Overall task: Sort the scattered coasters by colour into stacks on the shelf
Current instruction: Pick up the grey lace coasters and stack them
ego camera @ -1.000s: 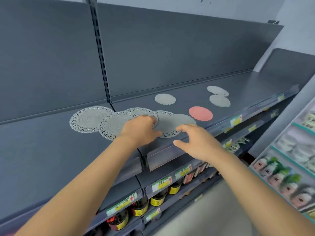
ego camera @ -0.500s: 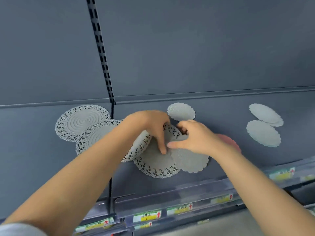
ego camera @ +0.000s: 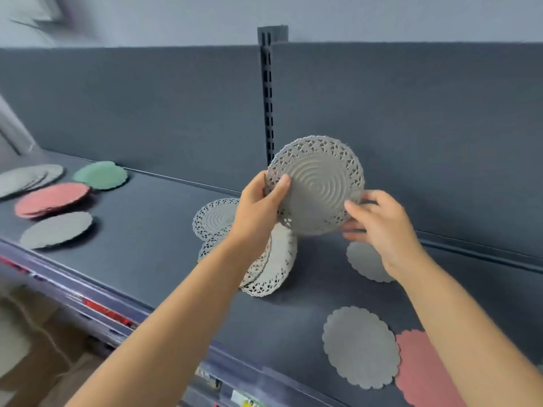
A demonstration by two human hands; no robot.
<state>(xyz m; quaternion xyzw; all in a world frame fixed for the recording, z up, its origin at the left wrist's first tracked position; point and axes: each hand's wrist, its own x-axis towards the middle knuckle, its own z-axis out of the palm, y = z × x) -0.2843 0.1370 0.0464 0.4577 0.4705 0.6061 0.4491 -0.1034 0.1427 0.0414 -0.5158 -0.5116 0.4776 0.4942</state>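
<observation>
Left hand (ego camera: 258,207) and right hand (ego camera: 382,227) pinch 1 lacy coaster (ego camera: 317,183); next it should land on the lacy pile (ego camera: 279,268).

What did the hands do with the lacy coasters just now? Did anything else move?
Before, both hands pressed on the overlapping lacy coasters lying flat. Now the left hand and the right hand have lifted one lace coaster up off the shelf and grip it by its edges, tilted up. The other lace coasters, the plain grey coaster and the pink coaster still lie on the shelf.
</observation>
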